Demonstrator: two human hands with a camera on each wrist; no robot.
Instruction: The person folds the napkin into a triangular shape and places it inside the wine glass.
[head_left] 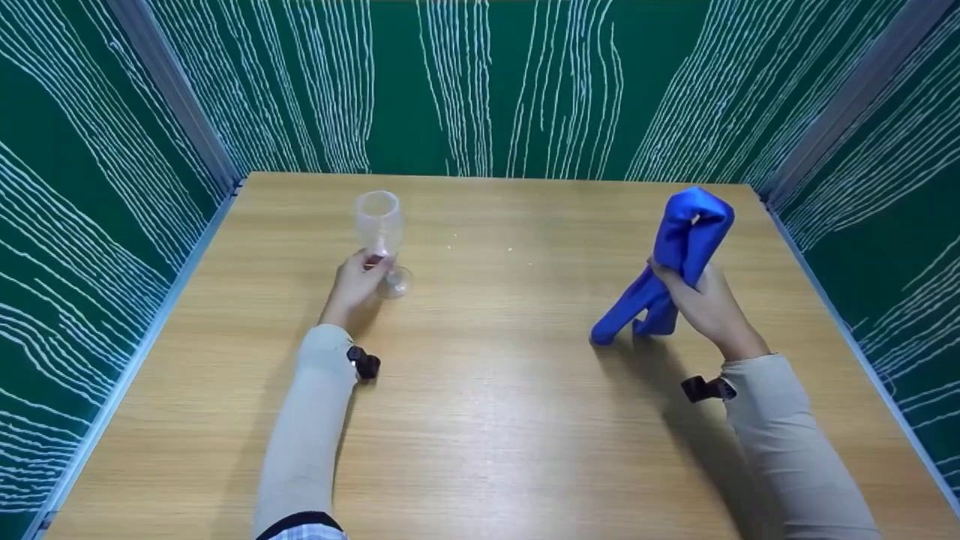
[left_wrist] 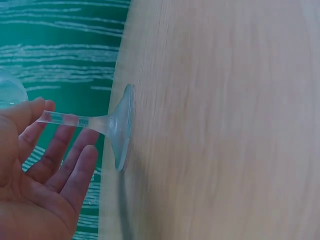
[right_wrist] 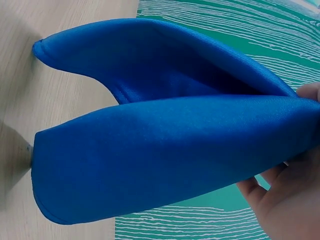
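Observation:
At the left of the head view, a clear stemmed wine glass (head_left: pixel 379 217) stands upright, its round foot (left_wrist: pixel 125 127) right at the tabletop. My left hand (head_left: pixel 357 281) pinches its stem (left_wrist: pixel 75 119) between thumb and forefinger, while the other fingers spread loosely behind it in the left wrist view. On the right, my right hand (head_left: pixel 705 304) grips a folded blue cloth (head_left: pixel 686 240) around its middle. The cloth's top loops over above the hand, and its two ends hang down close over the table. In the right wrist view the cloth (right_wrist: pixel 150 160) hides part of the fingers.
The wooden table (head_left: pixel 480 420) has a few tiny white specks near its middle back. Green walls (head_left: pixel 405 90) with white wavy lines enclose the back and both sides, with grey posts at the corners. Small dark devices (head_left: pixel 364 363) are strapped to both wrists.

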